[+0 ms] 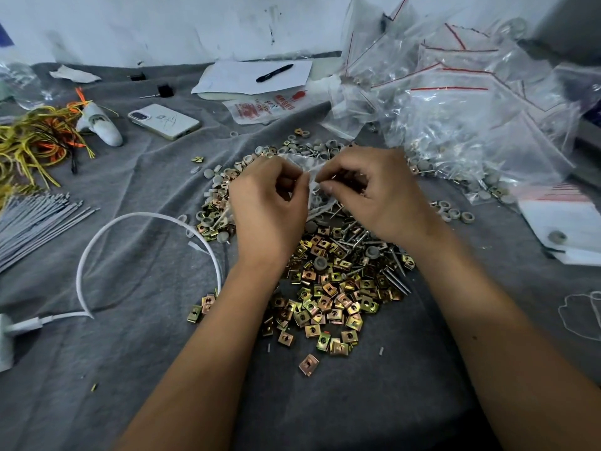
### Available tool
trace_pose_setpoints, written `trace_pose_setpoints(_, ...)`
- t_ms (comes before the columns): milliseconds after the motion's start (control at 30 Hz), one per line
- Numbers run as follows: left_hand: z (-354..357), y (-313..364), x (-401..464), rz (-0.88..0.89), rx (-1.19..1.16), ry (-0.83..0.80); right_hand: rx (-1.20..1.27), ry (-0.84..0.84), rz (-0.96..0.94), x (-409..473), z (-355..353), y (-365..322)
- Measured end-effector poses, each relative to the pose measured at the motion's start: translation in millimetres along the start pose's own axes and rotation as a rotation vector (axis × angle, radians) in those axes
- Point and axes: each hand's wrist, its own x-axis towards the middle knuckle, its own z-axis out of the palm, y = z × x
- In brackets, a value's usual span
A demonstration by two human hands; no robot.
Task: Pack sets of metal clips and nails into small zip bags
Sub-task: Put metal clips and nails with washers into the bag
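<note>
Two bare forearms come in from the near edge and meet over the clips [325, 294], a spread heap of small square brass-coloured plates, each folded and punched with a hole, lying on a wrinkled grey cloth [130, 369]. One clip [308, 364] lies apart, just nearer the camera than the heap.

At the far edge of the clips, the left hand [270, 206] and right hand [377, 193] each have fingers curled, pinching opposite lips of a small clear bag [309, 167] held between them. Whether its mouth is open or being pressed closed I cannot tell, nor what is inside.

The nails [351, 242], thin grey shafts with flat heads, lie tangled among the clips under the right wrist; dull grey round caps [452, 216] scatter beyond.

Risks, as I judge them: the film is thin and slick, so a slipping pinch could tip the contents back into the heap and spoil the count. Nail points could pierce the plastic or prick a finger. A clip's edge caught in the zip track would keep it from sealing. The loose cloth folds could hide a dropped piece.

Right of the clips rises a mound of crinkled red-striped bags [455, 92]. Left of them curves a white cable [136, 222]; beyond that lies a phone [164, 120].
</note>
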Motion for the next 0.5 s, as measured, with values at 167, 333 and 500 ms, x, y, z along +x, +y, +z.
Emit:
trace_pose_setpoints(167, -0.5, -0.2, 1.3, -0.071, -0.059, 0.014, 0.027, 0.015, 0.063, -1.2, 6.7, 1.5)
trace_pose_setpoints(333, -1.5, -2.7, 3.5, -0.187, -0.130, 0.051, 0.026, 0.196, 0.061, -0.5, 5.6, -0.2)
trace_pose_setpoints(500, -3.1, -6.6, 6.4, -0.273, -0.166, 0.120, 0.024, 0.127, 0.009, -2.2, 7.7, -5.0)
